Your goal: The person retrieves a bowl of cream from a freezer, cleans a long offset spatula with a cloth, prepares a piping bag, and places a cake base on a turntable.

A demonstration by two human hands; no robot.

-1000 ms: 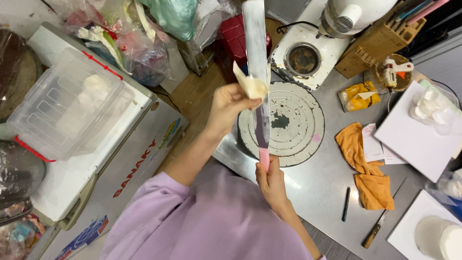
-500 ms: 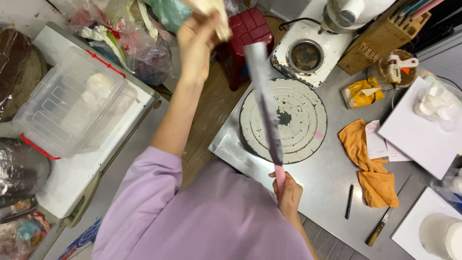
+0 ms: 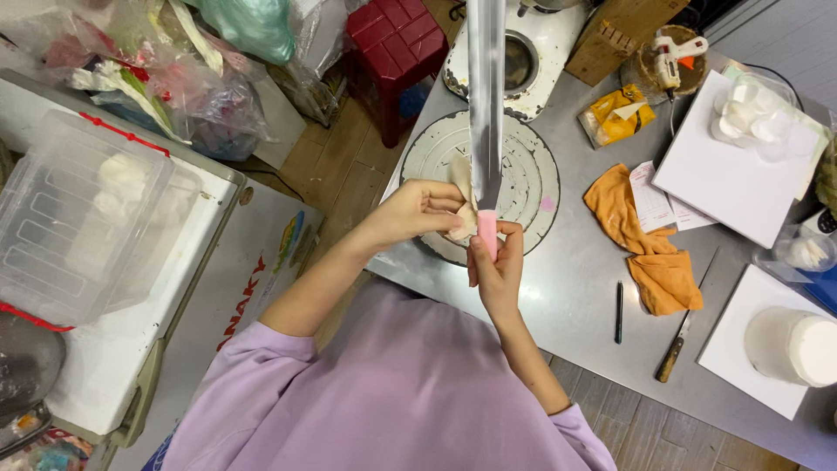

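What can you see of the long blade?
The blade is long, flat and narrow, silvery like metal, with a pink handle. It points away from the person, above the round turntable, its tip cut off by the frame. The right hand grips the handle; the left hand presses a pale cloth against its base.

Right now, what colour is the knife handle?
Pink, in the head view: handle in right hand.

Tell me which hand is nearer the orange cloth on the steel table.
The right hand. It grips the long knife's pink handle just left of the orange cloth. The left hand, holding a pale rag against the blade, sits further left.
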